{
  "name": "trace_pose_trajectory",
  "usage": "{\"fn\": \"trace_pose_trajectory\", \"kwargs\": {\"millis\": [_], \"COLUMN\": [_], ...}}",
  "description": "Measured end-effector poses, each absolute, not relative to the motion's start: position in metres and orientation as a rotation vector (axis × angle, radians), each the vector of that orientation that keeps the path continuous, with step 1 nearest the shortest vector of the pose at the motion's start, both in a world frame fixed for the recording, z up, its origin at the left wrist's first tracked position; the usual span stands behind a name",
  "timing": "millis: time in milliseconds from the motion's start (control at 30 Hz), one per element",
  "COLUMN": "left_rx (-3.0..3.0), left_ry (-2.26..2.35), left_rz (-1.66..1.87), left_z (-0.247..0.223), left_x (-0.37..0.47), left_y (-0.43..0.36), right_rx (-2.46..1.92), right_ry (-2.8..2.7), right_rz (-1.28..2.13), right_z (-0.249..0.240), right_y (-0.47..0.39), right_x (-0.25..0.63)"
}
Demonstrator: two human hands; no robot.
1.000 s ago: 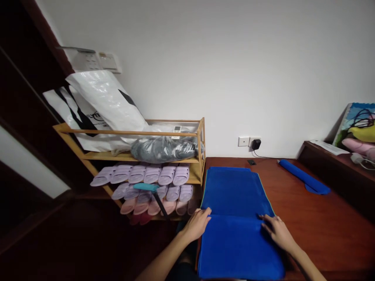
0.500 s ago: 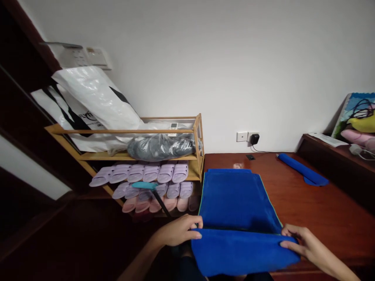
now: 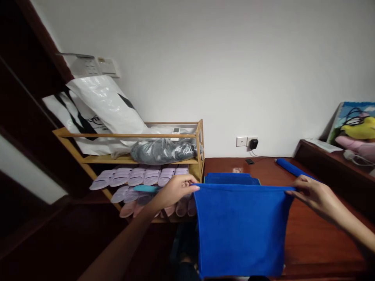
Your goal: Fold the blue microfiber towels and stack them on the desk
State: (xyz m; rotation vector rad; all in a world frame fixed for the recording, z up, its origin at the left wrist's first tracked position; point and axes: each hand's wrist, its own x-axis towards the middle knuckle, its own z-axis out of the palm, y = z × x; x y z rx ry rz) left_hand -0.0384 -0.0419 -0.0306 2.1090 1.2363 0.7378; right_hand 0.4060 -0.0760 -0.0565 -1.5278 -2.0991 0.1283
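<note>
A blue cloth (image 3: 242,230) hangs from both my hands, its top edge stretched nearly level between them. My left hand (image 3: 182,188) pinches the upper left corner between thumb and fingers. At the upper right corner, my right hand (image 3: 310,195) holds the same edge in a like pinch. Behind the held cloth, more folded blue cloth (image 3: 230,178) lies on the reddish-brown wooden surface (image 3: 316,230), mostly hidden from view. A rolled blue cloth (image 3: 293,168) rests farther back on the right, partly behind my right hand.
On the left stands a wooden rack (image 3: 146,136) with rows of lilac slippers (image 3: 136,177) and pink ones below. White bags (image 3: 108,105) and a plastic-wrapped dark bundle (image 3: 164,151) fill its top. A black plug (image 3: 253,144) sits in the wall socket. A raised ledge (image 3: 319,158) borders the right.
Both hands have risen, lifting the cloth's edge. The cloth now hangs down in front of me and covers most of the folded cloth behind it.
</note>
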Motion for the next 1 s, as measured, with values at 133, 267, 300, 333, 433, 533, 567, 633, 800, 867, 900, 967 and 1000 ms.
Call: {"fn": "trace_pose_trajectory", "kwargs": {"millis": [133,267,300,333,433,533,567,633,800,867,900,967,1000], "left_rx": [1.935,1.682,1.637,1.601,1.517,1.458,1.449,1.449,1.365,1.319,1.302,1.274,1.267], "left_ry": [1.205,1.231,1.220,1.204,1.176,1.162,1.156,1.150,1.286,1.337,1.355,1.394,1.413], "left_rz": [0.854,0.958,0.978,0.994,1.030,1.083,1.098,1.119,1.028,0.980,0.960,0.931,0.922], "left_z": [-0.046,-0.060,-0.062,-0.063,-0.062,-0.057,-0.055,-0.052,-0.064,-0.080,-0.090,-0.111,-0.122], "left_x": [-0.025,-0.013,-0.011,-0.010,-0.008,-0.005,-0.003,0.000,0.007,0.011,0.014,0.018,0.020], "left_y": [-0.004,0.012,0.013,0.012,0.008,0.007,0.009,0.014,0.047,0.061,0.067,0.077,0.081], "right_rx": [-1.645,-1.647,-1.628,-1.606,-1.536,-1.462,-1.445,-1.436,-1.438,-1.444,-1.454,-1.478,-1.489], "right_ry": [-1.899,-1.693,-1.644,-1.601,-1.490,-1.384,-1.358,-1.328,-1.292,-1.279,-1.273,-1.270,-1.270], "right_rz": [0.184,0.546,0.606,0.643,0.681,0.674,0.665,0.649,0.733,0.779,0.793,0.809,0.818], "right_z": [-0.052,-0.062,-0.064,-0.065,-0.064,-0.061,-0.060,-0.061,-0.089,-0.109,-0.119,-0.140,-0.150], "right_y": [-0.047,-0.030,-0.029,-0.028,-0.029,-0.028,-0.026,-0.020,0.013,0.026,0.032,0.040,0.044], "right_x": [0.398,0.388,0.386,0.384,0.379,0.377,0.377,0.379,0.386,0.384,0.381,0.375,0.372]}}
